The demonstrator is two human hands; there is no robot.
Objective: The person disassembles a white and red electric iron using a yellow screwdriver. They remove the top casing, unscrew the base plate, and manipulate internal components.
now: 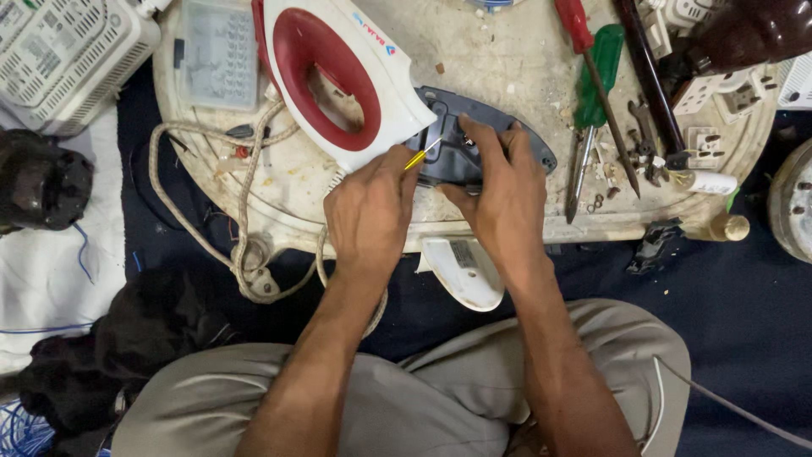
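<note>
Knees up close in grey trousers, both my forearms running out over them to the work. Left hand is curled tight, fingers pinched around a small yellow-handled screwdriver, its thin shaft angling up and right onto the dark grey iron base. Right hand is clamped over that same base from the right, fingers spread across the top, thumb tucked under the near edge, holding it flat on the round white tabletop. Just left of my hands, touching the base, stands the white iron shell with its red handle, tilted on its side. Its braided cord loops off the table's left edge and down beside my left wrist. Below my hands, hanging over the table edge, a white plastic cover piece. Out to the right lie a green-handled screwdriver and a red-handled one, crossing each other, with pliers just beyond. Far left, a clear plastic parts box.
</note>
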